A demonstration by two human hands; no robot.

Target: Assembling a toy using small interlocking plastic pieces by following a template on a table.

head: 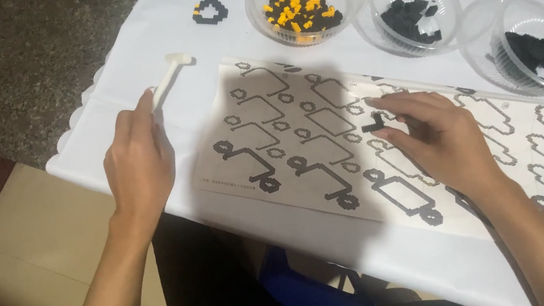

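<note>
Matt paper sheet (323, 135), glossy clear plastic bowls (259, 14)

Both forearms and hands are bare: no sleeves, rings, watch or gloves.

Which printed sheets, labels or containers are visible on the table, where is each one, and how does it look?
Printed sheet: flat on the white table, under the right hand; pale paper with black outline diagrams.
Three clear plastic bowls along the far edge: the left bowl holds black and yellow small pieces, the middle bowl and the right bowl hold black pieces.
No labels or screens show.
</note>
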